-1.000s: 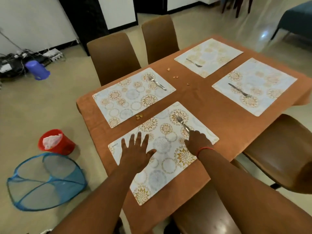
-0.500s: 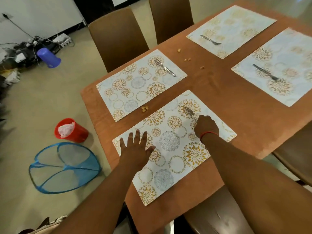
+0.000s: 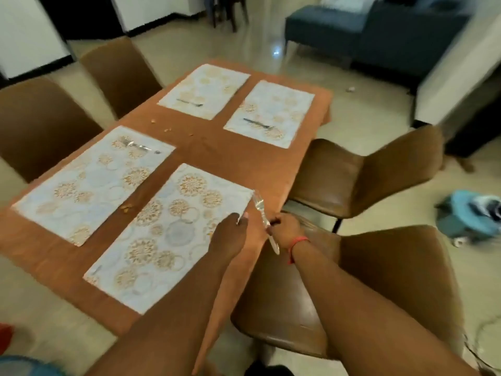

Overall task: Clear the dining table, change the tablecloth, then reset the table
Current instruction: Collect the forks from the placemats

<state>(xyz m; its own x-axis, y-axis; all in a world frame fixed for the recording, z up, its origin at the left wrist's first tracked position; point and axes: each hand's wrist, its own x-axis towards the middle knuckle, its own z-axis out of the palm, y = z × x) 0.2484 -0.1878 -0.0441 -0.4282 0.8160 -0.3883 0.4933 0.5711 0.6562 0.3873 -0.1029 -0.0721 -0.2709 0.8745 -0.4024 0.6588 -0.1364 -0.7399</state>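
Left hand (image 3: pixel 230 234) pinching, right hand (image 3: pixel 284 229) curled, gripping.

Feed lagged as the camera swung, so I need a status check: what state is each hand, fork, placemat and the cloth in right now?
right hand: grips nearest fork, lifted
nearest fork: off its mat, held over the table edge
left hand: pinches nearest placemat's edge
nearest placemat: flat, fork gone
other three placemats: flat, one fork each
fork on the left mat: lying untouched
tablecloth: still on, crumbs scattered
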